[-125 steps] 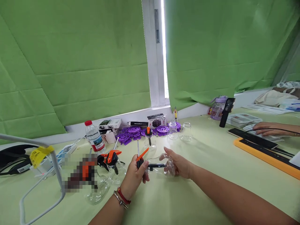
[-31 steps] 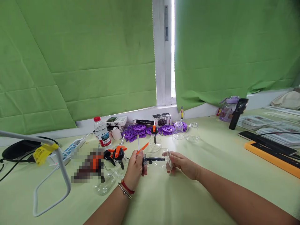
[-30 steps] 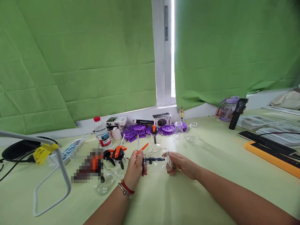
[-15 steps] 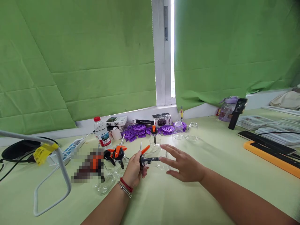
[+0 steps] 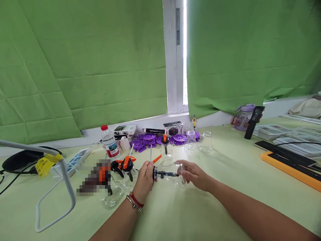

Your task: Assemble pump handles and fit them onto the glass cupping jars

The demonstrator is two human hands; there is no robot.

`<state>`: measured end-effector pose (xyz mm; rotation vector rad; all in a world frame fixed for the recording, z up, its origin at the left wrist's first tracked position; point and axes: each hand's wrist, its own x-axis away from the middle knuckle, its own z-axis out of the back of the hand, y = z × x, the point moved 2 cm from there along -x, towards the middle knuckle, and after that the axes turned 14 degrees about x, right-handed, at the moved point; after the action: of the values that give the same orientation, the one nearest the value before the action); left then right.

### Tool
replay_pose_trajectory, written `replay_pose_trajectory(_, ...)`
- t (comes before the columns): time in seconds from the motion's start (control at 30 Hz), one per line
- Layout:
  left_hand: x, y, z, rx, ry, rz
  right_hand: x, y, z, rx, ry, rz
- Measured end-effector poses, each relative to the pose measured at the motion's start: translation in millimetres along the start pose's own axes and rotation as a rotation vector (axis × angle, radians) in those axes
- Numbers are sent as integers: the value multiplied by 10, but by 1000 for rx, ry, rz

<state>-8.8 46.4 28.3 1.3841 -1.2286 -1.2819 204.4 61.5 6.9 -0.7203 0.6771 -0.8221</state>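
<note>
A clear bottle [image 5: 170, 174] lies on its side between my two hands. It has a black cap with an orange lever [image 5: 157, 158], and a black stem runs along its inside. My left hand [image 5: 145, 174] is closed around the cap end, where a thin metal rod [image 5: 150, 154] points upward; part of the cap is hidden by the fingers. At the wide base, my right hand [image 5: 194, 174] grips the rim with fingers curled round it. Similar black-and-orange capped bottles stand left of my left hand [image 5: 127, 164] and just beyond the held one [image 5: 165, 140].
Purple plastic pieces [image 5: 147, 139] lie in a row at the back, near small boxes [image 5: 124, 129] and a red-capped water bottle [image 5: 109, 142]. Two clear vessels [image 5: 206, 142] stand behind right. A grey bent metal frame [image 5: 67, 177] and power strip [image 5: 77, 159] are left; an orange-and-black tool [image 5: 288, 169] is right.
My right hand has closed from spread fingers onto the bottle's base. The bottle has turned nearly level, and my left hand keeps hold of its cap.
</note>
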Motion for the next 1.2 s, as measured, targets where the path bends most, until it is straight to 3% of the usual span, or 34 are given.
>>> replay_pose_trajectory(0.1, 20, -42, -10, -53, -30, -28, -27, 54, -80, -360, -162, -364)
replay_pose_trajectory(0.2, 15, -109, -9, -42, -26, -2, -32, 73, -107, -427, -235, -504)
replay_pose_trajectory(0.3, -11, -160, -4, 5, -8, 63, -25, 72, -57, -184, -118, -378)
replay_pose_trajectory(0.43, -53, -173, 15, 69, 101, 145, 9, -48, 22, 475, 105, 146)
replay_pose_trajectory(0.5, -59, -164, 16, 100, 143, 196, 26, -112, 7, 763, 113, 377)
replay_pose_trajectory(0.6, -45, -149, -3, 117, 149, 251, 18, -147, -30, 979, 114, 492)
replay_pose_trajectory(0.7, -20, -138, -29, 69, 120, 220, 4, -125, -68, 949, 135, 443)
replay_pose_trajectory(0.9, 7, -139, -22, -147, 116, -22, 47, -21, -143, 596, 60, 267)
replay_pose_trajectory(1.07, 29, -134, -11, -323, 94, -126, 55, 27, -104, 352, -7, 252)
replay_pose_trajectory(1.2, 45, -126, -26, -417, 79, -161, 32, 34, -65, 299, -28, 242)
